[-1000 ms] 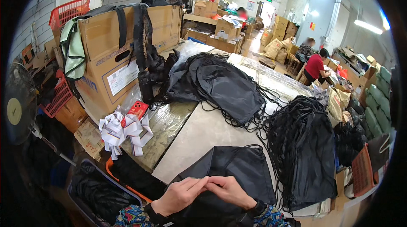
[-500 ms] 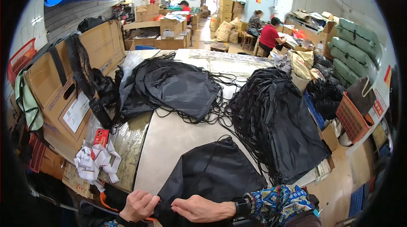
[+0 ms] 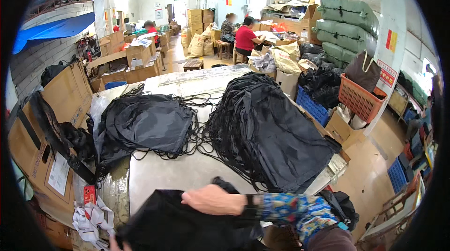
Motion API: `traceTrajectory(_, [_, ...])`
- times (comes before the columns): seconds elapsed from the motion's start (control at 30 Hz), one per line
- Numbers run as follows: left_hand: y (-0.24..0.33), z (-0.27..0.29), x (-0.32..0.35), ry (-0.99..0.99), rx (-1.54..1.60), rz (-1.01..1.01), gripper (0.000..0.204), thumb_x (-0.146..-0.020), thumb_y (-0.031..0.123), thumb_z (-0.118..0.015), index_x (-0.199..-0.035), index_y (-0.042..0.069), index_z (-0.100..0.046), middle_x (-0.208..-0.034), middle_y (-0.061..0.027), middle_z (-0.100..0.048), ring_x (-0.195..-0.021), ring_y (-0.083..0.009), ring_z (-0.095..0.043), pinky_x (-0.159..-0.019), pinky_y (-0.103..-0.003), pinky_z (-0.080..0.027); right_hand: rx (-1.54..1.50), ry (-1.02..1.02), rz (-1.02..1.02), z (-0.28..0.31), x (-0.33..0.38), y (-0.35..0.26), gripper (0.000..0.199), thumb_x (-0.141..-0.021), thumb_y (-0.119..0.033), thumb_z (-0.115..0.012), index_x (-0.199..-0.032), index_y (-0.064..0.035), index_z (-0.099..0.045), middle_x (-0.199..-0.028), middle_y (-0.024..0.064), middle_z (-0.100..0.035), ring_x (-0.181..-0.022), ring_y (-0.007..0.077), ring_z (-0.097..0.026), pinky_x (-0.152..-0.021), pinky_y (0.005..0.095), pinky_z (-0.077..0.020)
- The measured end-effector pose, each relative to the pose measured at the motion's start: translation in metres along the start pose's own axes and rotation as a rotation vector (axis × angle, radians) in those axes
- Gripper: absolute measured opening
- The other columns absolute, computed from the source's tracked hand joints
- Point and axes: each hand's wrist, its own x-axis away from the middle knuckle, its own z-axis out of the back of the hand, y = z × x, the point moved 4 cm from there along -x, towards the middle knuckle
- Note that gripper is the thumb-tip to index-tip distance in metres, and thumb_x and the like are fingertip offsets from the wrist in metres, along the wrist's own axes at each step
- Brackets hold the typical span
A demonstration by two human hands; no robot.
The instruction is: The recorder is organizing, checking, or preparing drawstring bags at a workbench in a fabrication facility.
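Observation:
A black drawstring bag (image 3: 164, 223) is spread between my hands at the near edge of the table. My right hand (image 3: 213, 200) is closed on its upper edge, the fingers pinching the cloth. Low on the left, my left hand (image 3: 120, 244) grips the bag's lower left corner; only part of this hand shows, and it is blurred. Beyond my right arm lies a tall pile of black drawstring bags (image 3: 276, 133), its cords hanging toward the left. A second, flatter pile of black bags (image 3: 147, 124) lies to the left, loose cords along its right side.
The pale tabletop (image 3: 173, 173) lies under the piles. White ribbon strips (image 3: 91, 223) and a red card (image 3: 89, 194) lie at the left, beside a large cardboard box (image 3: 51, 157). An orange basket (image 3: 358, 96) and a blue crate (image 3: 311, 105) stand right. People sit working farther back.
The view has swung to the right. My hands have drawn apart: the right has risen with the bag's edge, while the left is lower and farther left. The bag is now lifted and turned.

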Motion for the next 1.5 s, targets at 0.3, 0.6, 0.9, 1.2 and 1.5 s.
traceTrajectory(0.3, [0.070,-0.147,-0.015,-0.698,0.895,0.015,0.058,-0.090,0.009,-0.059,-0.140,0.002,-0.031,-0.129,-0.0105,-0.048,-0.110,-0.0207,-0.054,-0.085,-0.032,-0.049,0.577,0.490,-1.041,0.208,0.237,0.122,0.020,-0.089,-0.022,-0.057,-0.085,-0.0024,-0.056,-0.077,0.0225,-0.061,-0.069,0.0400,-0.062,-0.059,0.0479,-0.0488])
traceTrajectory(0.6, [0.239,-0.308,0.079,-1.169,0.753,-0.515,0.085,-0.090,0.043,-0.057,-0.142,-0.009,-0.015,-0.148,-0.0293,-0.019,-0.139,-0.0357,-0.021,-0.114,-0.038,-0.019,0.041,0.145,-0.652,0.099,0.190,0.170,0.059,-0.088,-0.026,-0.060,-0.133,0.0048,-0.038,-0.138,0.0252,-0.036,-0.125,0.0437,-0.034,-0.107,0.0454,-0.0285])
traceTrajectory(0.9, [0.200,-0.311,0.061,-1.365,0.793,-0.329,0.055,-0.094,0.030,-0.055,-0.139,0.004,-0.037,-0.131,-0.0190,-0.050,-0.106,-0.0270,-0.058,-0.089,-0.034,-0.046,0.496,0.077,-1.239,0.065,0.128,0.373,0.070,-0.090,-0.049,-0.047,-0.145,-0.0091,-0.029,-0.148,0.0166,-0.031,-0.126,0.0420,-0.036,-0.097,0.0626,-0.0308])
traceTrajectory(1.2, [0.132,-0.283,-0.101,-0.514,0.391,-0.043,0.030,-0.090,0.028,-0.057,-0.109,0.007,-0.063,-0.090,-0.0150,-0.068,-0.089,-0.0286,-0.065,-0.075,-0.035,-0.051,0.147,0.159,-0.881,-0.006,0.127,0.496,0.059,-0.086,-0.030,-0.044,-0.131,0.0071,-0.042,-0.145,0.0248,-0.030,-0.132,0.0426,-0.029,-0.109,0.0474,-0.0260])
traceTrajectory(1.5, [0.082,-0.283,-0.223,-0.074,-0.042,-0.401,0.022,-0.086,0.015,-0.057,-0.104,0.006,-0.064,-0.084,-0.0121,-0.065,-0.074,-0.0322,-0.063,-0.065,-0.043,-0.049,0.473,0.160,-0.420,0.081,0.111,0.332,0.042,-0.082,-0.012,-0.059,-0.119,0.0052,-0.051,-0.115,0.0261,-0.055,-0.100,0.0415,-0.057,-0.087,0.0419,-0.0490])
